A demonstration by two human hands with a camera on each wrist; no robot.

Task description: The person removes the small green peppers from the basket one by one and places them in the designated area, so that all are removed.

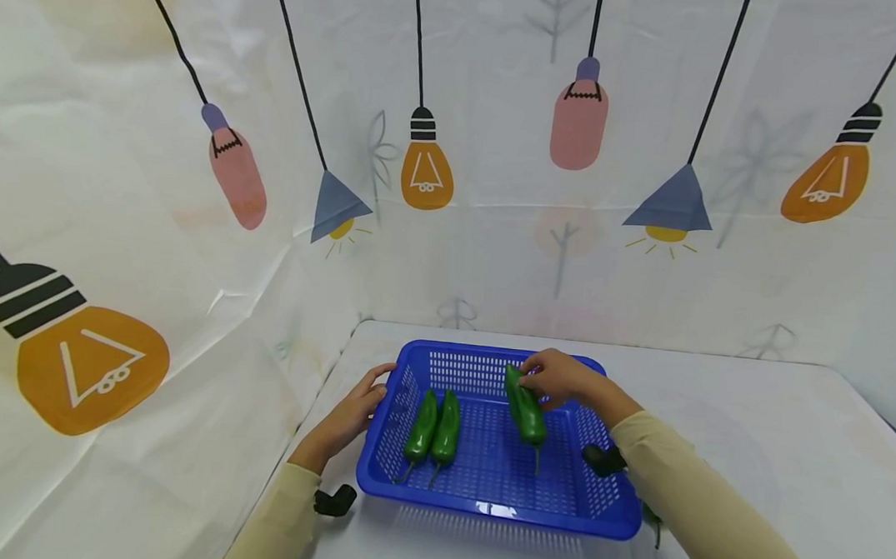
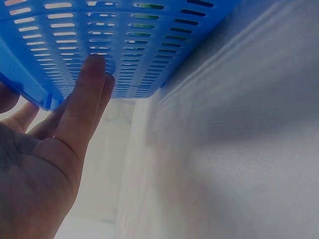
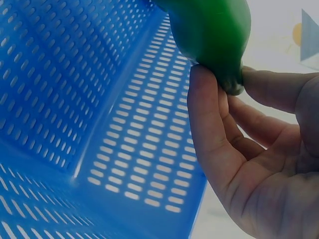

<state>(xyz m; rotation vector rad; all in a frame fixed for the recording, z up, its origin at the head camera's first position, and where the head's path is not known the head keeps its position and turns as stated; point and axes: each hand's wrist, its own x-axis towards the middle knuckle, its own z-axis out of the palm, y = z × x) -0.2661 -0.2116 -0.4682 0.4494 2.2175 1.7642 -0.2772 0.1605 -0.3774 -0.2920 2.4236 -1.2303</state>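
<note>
A blue perforated basket [image 1: 483, 514] stands on the white table. Two green peppers [image 1: 421, 428] lie side by side in its left part, stems toward the front. Above the basket's right part, the right hand [image 1: 560, 378] pinches a third green pepper [image 1: 525, 410] near its upper end. The right wrist view shows that pepper [image 3: 212, 30] between thumb and fingers of the right hand [image 3: 254, 144]. At the basket's left side is the left hand [image 1: 348, 417]; in the left wrist view the left hand [image 2: 55, 154] rests its fingers on the outer wall, thumb toward the rim.
Another green pepper [image 1: 652, 515] lies partly hidden on the table [image 1: 771, 444], right of the basket and beneath the right forearm. A white cloth [image 1: 479, 264] printed with lamps hangs behind and along the left side.
</note>
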